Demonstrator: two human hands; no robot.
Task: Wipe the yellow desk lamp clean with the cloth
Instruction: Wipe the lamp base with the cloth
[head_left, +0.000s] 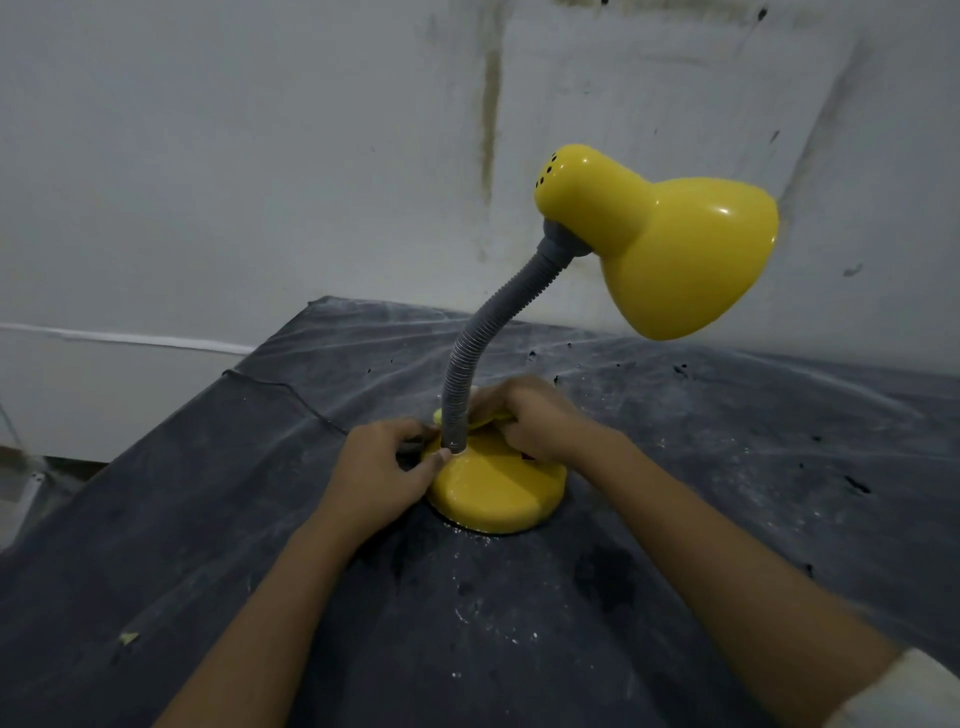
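**Head view.** The yellow desk lamp (670, 244) stands upright on the desk (519, 623), which is covered in dark, dust-streaked sheeting. A stained wall (260, 156) rises behind it.

1. Step in hand: wiping the foot of the gooseneck (470, 338), where it enters the base (493, 493). The cloth (488, 420), also yellow, passes behind the neck just above the base.
2. Right hand (535, 421): on the right of the base, fingers curled round one end of the cloth.
3. Left hand (384, 467): on the left of the base, fingers curled, thumb and forefinger pinched together against the neck's foot. It appears to hold the other end of the cloth, but the frame does not show this plainly.
4. Next move, as a judgement: draw the cloth to and fro round the neck while keeping downward pressure on the base. The shade (691, 280) hangs well above and to the right of the base, so a sideways pull could tip the lamp.

Condition: base and shade are glossy with clear highlights. The ribbed grey neck is likely to trap dust. The surface beneath the base looks wet.
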